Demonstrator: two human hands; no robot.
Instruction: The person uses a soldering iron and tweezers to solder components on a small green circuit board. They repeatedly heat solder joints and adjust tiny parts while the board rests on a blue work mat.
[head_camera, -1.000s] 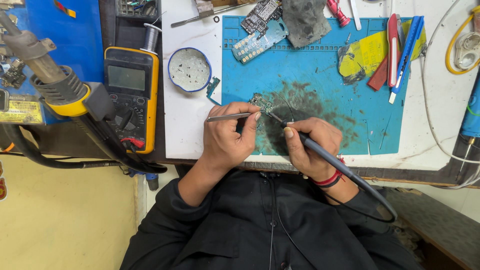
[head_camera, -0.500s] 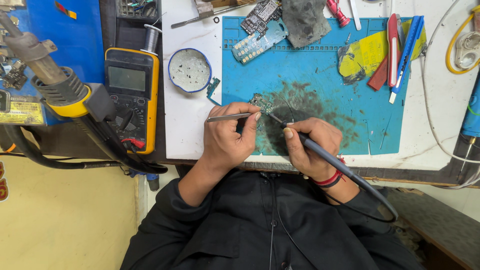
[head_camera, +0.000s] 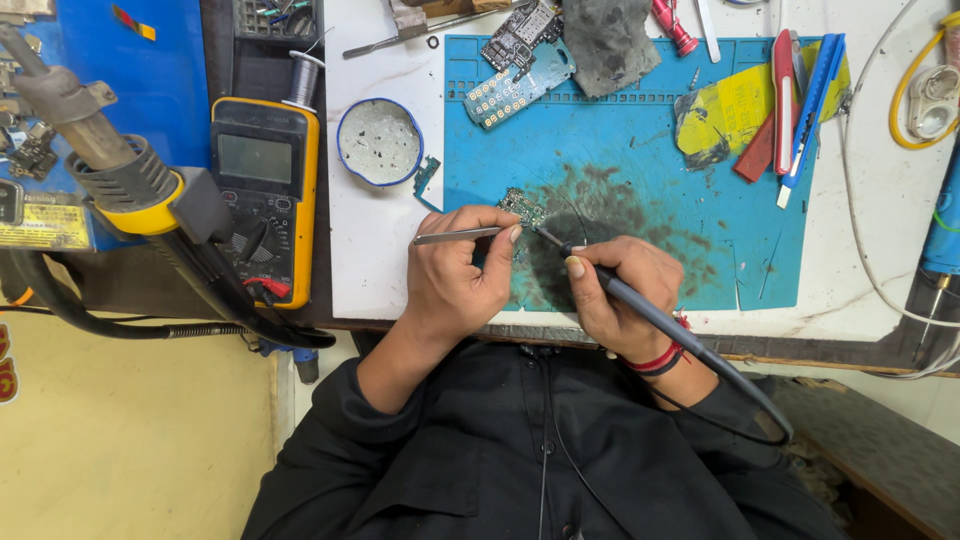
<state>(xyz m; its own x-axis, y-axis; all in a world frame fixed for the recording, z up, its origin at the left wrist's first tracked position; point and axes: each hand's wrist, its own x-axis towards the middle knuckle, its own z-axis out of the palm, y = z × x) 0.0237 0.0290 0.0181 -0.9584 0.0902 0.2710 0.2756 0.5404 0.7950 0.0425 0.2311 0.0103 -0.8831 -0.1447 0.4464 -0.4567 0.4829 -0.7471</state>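
So the person's in an all-black top, looks like a jacket or heavy shirt, long sleeves with plenty of folds and creases in the cloth. The left sleeve is pushed up so the forearm is bare, and the right sleeve sits bunched just behind the wrist. There's a seam or zip line running down the middle of the chest, with a thin dark cord hanging alongside it. On the right wrist there's a red band, maybe thread or a bangle, hard to tell, with a darker strip next to it. Left hand and right hand are bare, no gloves or rings that I can make out.
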